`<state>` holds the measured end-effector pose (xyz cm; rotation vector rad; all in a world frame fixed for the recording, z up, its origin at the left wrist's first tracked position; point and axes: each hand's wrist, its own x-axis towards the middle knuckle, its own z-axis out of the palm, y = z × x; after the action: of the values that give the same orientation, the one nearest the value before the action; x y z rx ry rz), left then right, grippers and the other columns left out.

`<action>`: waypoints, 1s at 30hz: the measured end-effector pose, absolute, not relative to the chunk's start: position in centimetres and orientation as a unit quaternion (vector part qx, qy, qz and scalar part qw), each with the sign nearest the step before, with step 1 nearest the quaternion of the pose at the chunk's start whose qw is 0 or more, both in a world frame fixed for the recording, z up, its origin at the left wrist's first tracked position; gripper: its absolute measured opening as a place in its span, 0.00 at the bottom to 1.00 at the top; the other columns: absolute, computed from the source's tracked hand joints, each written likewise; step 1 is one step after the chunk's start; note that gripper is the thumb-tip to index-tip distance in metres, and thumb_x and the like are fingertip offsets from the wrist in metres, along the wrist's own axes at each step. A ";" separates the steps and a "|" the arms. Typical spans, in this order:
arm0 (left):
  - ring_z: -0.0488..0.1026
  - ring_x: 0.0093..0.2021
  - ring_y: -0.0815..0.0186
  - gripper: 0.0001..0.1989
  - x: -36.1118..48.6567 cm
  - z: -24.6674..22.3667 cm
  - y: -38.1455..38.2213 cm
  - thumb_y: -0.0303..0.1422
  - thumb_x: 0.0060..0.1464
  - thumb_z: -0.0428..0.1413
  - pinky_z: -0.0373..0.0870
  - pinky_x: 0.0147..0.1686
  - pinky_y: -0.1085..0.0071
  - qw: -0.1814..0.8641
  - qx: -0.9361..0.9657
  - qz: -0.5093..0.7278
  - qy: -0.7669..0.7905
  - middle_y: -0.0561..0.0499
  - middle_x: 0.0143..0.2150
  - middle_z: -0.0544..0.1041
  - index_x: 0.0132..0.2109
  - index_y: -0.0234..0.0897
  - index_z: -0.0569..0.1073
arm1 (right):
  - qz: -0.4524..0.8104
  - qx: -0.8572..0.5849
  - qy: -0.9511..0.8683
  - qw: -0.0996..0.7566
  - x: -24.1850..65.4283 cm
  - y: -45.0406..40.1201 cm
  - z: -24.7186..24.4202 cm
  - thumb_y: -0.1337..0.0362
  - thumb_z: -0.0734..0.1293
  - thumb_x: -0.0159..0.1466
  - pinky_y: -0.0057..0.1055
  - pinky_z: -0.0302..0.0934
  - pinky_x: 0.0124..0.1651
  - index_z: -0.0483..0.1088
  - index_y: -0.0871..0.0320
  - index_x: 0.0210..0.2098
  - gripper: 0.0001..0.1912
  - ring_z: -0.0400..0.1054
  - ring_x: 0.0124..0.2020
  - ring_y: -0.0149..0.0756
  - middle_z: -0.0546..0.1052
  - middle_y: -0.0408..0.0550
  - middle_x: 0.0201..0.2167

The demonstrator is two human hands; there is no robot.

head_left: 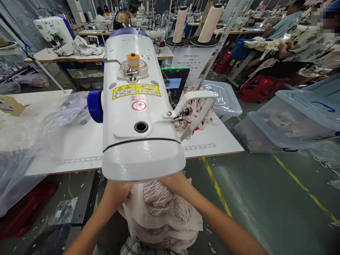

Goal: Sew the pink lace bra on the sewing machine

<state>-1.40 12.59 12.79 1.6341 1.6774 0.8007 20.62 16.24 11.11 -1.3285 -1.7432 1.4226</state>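
A white sewing machine (143,120) fills the middle of the view, with an orange bobbin on top and a blue handwheel at its left. Below its head, a bundle of beige mesh fabric (164,216) lies over my lap. My left hand (119,189) reaches under the machine head at the fabric's left edge, its fingers hidden. From the right, my right hand (174,182) reaches under the head above the fabric; its fingers are hidden too. What either hand holds cannot be seen.
The white table (77,145) has a printed ruler along its front edge and plastic bags at left. Beige strips (196,113) are piled right of the machine. Clear plastic bins (300,120) stand at right. Other people sit at the back right.
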 end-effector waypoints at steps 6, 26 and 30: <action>0.75 0.38 0.56 0.09 -2.5 12.6 12.6 0.38 0.52 0.50 0.72 0.43 0.66 0.252 0.667 0.274 0.645 0.48 0.29 0.79 0.27 0.41 0.70 | 0.602 -0.435 -0.632 0.221 22.6 14.6 8.4 0.44 0.71 0.58 0.39 0.63 0.50 0.57 0.60 0.62 0.41 0.68 0.48 0.46 0.73 0.55 0.47; 0.54 0.17 0.69 0.22 -2.6 12.8 12.0 0.42 0.59 0.49 0.51 0.20 0.72 0.273 0.636 0.199 0.693 0.57 0.14 0.54 0.19 0.40 0.59 | 0.707 -0.346 -0.599 0.149 30.4 13.3 9.0 0.52 0.64 0.69 0.27 0.42 0.25 0.77 0.62 0.35 0.20 0.43 0.19 0.25 0.56 0.35 0.18; 0.69 0.25 0.65 0.11 -2.5 13.7 10.3 0.40 0.61 0.51 0.61 0.22 0.72 0.163 0.668 0.266 0.676 0.51 0.27 0.72 0.35 0.38 0.70 | 0.674 -0.339 -0.635 0.166 31.0 13.2 10.4 0.52 0.61 0.71 0.28 0.41 0.25 0.75 0.62 0.33 0.21 0.44 0.19 0.25 0.56 0.36 0.18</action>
<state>-2.51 10.31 13.68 1.9046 1.9270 0.7592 31.05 13.18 10.41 -0.9653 -1.8092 1.9178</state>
